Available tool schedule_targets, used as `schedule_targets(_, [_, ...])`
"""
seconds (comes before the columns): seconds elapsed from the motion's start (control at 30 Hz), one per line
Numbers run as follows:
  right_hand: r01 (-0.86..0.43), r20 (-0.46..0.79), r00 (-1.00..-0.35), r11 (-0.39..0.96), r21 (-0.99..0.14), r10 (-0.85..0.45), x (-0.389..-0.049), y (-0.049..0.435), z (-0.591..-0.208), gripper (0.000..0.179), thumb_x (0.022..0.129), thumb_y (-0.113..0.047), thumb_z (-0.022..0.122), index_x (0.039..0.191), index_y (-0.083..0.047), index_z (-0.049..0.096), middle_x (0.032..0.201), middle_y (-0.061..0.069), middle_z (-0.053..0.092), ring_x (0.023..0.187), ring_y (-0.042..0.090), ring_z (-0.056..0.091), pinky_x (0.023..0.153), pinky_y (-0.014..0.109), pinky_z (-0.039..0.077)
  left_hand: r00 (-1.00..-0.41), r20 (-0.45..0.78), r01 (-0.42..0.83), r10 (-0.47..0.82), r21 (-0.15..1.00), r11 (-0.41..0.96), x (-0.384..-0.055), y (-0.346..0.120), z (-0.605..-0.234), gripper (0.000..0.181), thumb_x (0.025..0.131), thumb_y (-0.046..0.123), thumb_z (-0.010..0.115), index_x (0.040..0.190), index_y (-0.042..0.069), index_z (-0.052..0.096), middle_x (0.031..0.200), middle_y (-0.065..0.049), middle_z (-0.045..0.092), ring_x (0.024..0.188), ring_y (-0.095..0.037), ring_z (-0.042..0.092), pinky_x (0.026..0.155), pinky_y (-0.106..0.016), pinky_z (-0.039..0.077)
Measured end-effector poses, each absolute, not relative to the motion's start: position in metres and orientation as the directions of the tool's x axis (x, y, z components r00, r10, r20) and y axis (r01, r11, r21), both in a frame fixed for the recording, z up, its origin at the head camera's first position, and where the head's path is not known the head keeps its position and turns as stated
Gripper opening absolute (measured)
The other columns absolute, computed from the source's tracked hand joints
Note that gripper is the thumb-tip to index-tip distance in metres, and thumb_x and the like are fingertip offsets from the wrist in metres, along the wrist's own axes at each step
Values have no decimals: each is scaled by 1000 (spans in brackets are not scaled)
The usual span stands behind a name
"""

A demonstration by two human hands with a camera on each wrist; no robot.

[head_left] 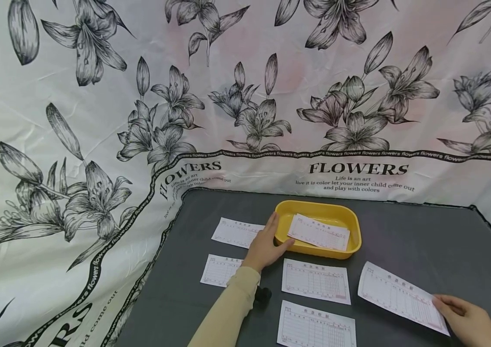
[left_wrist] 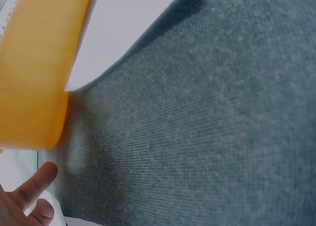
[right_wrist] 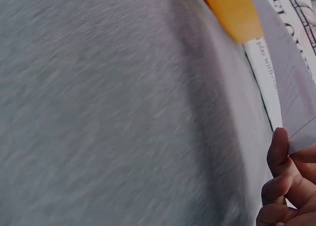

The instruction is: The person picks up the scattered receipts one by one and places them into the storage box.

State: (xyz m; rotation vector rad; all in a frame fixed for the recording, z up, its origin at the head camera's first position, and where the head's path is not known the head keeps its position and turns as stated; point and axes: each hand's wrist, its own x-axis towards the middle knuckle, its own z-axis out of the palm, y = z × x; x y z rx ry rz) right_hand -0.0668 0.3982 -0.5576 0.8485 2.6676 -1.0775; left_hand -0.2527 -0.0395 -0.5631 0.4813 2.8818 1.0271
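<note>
My right hand (head_left: 467, 319) pinches a printed paper form (head_left: 402, 296) by its right end, to the right of the other sheets. In the right wrist view, thumb and fingers meet at the edge of this paper (right_wrist: 296, 97). My left hand (head_left: 265, 245) is at the left end of a yellow plastic tray (head_left: 355, 231), its fingers extended along the rim and its thumb at the front corner. One form (head_left: 320, 232) lies tilted inside the tray. The left wrist view shows the tray's side (left_wrist: 34, 73) and fingers (left_wrist: 37, 184) of the left hand.
Two forms lie left of the tray, an upper one (head_left: 232, 232) and a lower one (head_left: 217, 270), both partly covered by my left arm. Two more, (head_left: 316, 281) one above the other, lie in front of it. A dark grey cloth (head_left: 402, 231) covers the table; flower-printed sheeting (head_left: 263, 178) surrounds it.
</note>
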Motion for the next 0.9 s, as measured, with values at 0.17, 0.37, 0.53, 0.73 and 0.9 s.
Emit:
schedule_targets(0.17, [572,-352,-812,516,-638,466,-80,391,-552,74,107,-50,58,136,18,57,122,37,68,100,43,69,64,36,56,-948,74,287,309,617,733,-252,-39,-563,97,99,69,57,172,22,13,178,9,14,154,-33,41,125,-52,35])
schedule_targets(0.37, [499,-324,-858,497,-710,399,-101,377,-536,80,107,-55,53,146,14,52,117,24,74,91,16,69,67,27,52,-950,68,282,306,615,737,-252,-38,-562,97,100,68,58,172,21,14,178,9,14,154,-32,41,126,-50,35])
schedule_targets(0.53, [408,-227,-897,513,-755,379,-124,355,-531,69,108,-45,56,141,15,57,107,14,77,78,-7,54,63,19,47,-954,53,266,296,608,748,-252,-37,-560,98,99,69,58,172,22,13,178,10,14,155,-32,41,126,-50,35])
schedule_targets(0.73, [349,-165,-915,517,-781,368,-150,329,-528,62,110,-39,54,140,14,59,122,27,72,85,-2,58,66,18,47,-958,33,242,284,621,745,-250,-36,-556,98,98,69,60,172,23,14,178,10,14,155,-34,39,127,-53,33])
schedule_targets(0.9, [319,-146,-925,508,-800,351,-165,311,-526,59,111,-36,52,141,14,58,132,34,65,109,32,67,79,32,54,-958,32,244,286,617,748,-249,-36,-554,98,98,68,60,172,22,15,178,9,15,155,-34,39,126,-53,33])
